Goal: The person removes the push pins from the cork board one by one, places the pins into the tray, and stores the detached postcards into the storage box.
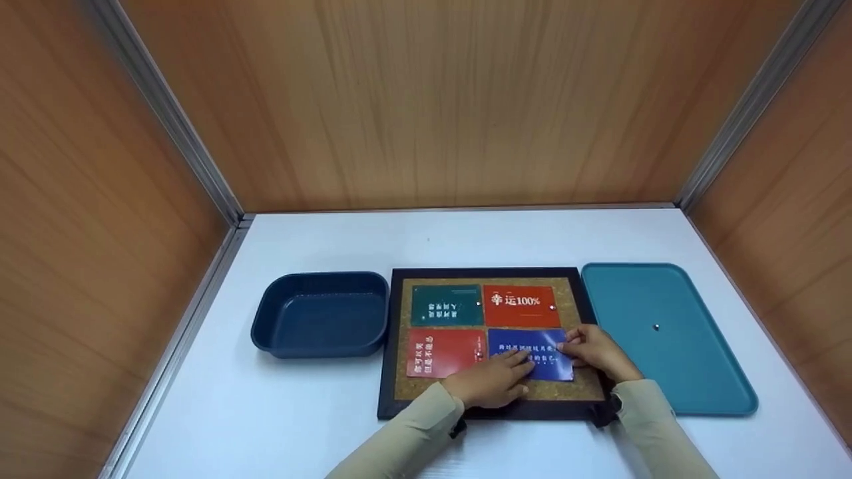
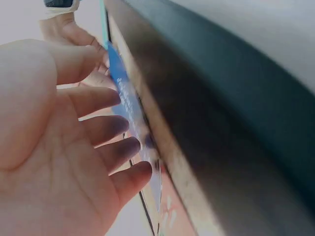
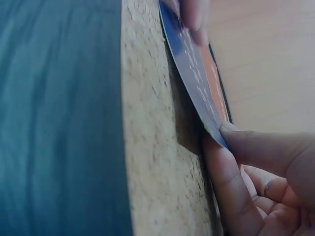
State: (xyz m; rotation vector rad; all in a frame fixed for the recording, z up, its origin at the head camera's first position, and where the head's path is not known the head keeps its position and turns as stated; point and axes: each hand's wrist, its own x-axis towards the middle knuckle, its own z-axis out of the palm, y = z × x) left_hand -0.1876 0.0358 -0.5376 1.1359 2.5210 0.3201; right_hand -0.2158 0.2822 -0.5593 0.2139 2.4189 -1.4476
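Observation:
A blue card (image 1: 519, 338) with white writing lies at the lower right of a dark-framed cork board (image 1: 586, 386). My left hand (image 1: 491, 380) rests its fairly straight fingertips on this card's left part. With thumb and index finger, my right hand (image 1: 599, 352) pinches the card's right edge. In the right wrist view that edge of the blue card (image 3: 197, 83) is lifted off the cork and casts a shadow. Beside it on the board are a green card (image 1: 426, 296), a red card (image 1: 522, 318) and a pinkish-red card (image 1: 452, 342), each with a small pin near its right edge.
A deep navy dish (image 1: 319, 326) stands left of the board. Against the board's right side lies a flat teal tray (image 1: 699, 359) with a small pin (image 1: 656, 327) on it. Wood-grain walls (image 1: 466, 100) enclose the white table (image 1: 299, 399) at the back and sides.

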